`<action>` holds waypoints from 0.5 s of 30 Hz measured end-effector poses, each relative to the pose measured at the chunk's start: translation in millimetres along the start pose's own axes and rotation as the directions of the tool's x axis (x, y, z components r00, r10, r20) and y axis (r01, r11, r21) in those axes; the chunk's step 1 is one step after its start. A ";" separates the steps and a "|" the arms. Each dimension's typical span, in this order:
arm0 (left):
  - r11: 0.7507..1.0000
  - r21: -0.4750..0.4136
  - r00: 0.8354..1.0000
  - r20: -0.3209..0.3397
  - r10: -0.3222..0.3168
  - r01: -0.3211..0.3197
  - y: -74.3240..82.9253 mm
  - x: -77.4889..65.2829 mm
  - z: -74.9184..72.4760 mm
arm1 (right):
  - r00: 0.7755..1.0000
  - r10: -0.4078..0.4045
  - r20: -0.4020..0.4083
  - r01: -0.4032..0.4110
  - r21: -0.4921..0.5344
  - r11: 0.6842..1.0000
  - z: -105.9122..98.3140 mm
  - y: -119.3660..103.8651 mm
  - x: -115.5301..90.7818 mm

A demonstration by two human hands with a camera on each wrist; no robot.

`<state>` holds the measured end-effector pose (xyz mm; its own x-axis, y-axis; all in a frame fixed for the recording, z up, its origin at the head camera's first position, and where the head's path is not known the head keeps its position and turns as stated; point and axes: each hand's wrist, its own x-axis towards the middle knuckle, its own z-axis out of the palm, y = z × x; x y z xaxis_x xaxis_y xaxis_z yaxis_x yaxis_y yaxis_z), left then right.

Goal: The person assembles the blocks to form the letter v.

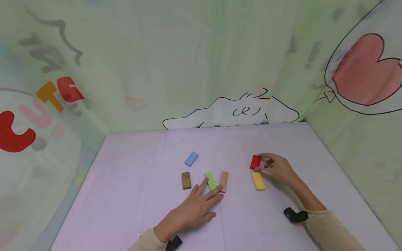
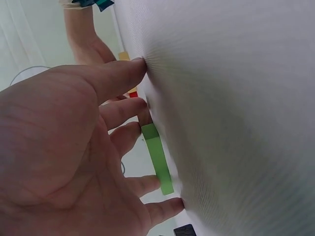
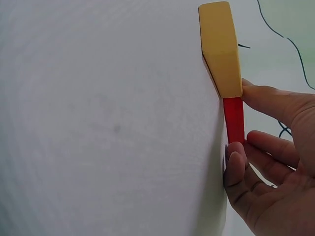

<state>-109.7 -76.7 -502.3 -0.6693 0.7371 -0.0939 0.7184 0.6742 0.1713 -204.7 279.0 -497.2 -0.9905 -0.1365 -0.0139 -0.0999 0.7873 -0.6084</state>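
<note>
My right hand (image 1: 277, 170) pinches a red block (image 1: 255, 162) by its two ends, thumb at the near end and a fingertip at the far one. Just nearer to me, a yellow block (image 1: 258, 181) lies in line with it; in the right wrist view the yellow block (image 3: 220, 49) partly covers the red block (image 3: 234, 120). My left hand (image 1: 197, 206) lies palm down with its fingers spread. Its fingertips reach a green block (image 1: 210, 179) and a pale wooden block (image 1: 224, 180). The green block (image 2: 157, 160) shows beside those fingers in the left wrist view.
A dark brown wooden block (image 1: 186, 180) lies left of the green one. Farther back, a blue block (image 1: 191, 158) sits at a slant. The pale cloth-covered table (image 1: 125, 195) meets printed curtains (image 1: 188, 62) at the back and sides.
</note>
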 end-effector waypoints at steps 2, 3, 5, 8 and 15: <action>1.000 -0.001 1.000 0.000 0.000 0.000 0.3 -0.4 -0.6 | 1.000 0.002 0.002 -0.002 0.000 1.000 -0.1 0.0 -0.1; 1.000 0.000 1.000 -0.001 0.001 -0.001 0.4 -0.5 -0.8 | 1.000 0.004 0.002 -0.004 -0.003 1.000 -0.2 0.1 0.0; 1.000 0.003 1.000 0.000 0.002 -0.002 0.4 -0.6 -0.9 | 1.000 0.002 0.002 -0.002 -0.008 1.000 -0.2 -0.1 -0.6; 1.000 0.008 1.000 0.000 0.003 -0.003 0.3 -0.6 -0.7 | 1.000 -0.006 -0.002 0.006 -0.016 1.000 0.1 -0.6 -0.8; 1.000 0.013 1.000 0.003 -0.003 0.003 0.6 -1.0 -0.3 | 1.000 -0.022 -0.010 0.021 -0.027 0.999 1.2 0.6 0.7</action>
<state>-108.6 -77.1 -501.8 -0.6707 0.7352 -0.0978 0.7188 0.6769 0.1585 -205.3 278.6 -498.5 -0.9891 -0.1472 0.0075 -0.1236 0.8004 -0.5866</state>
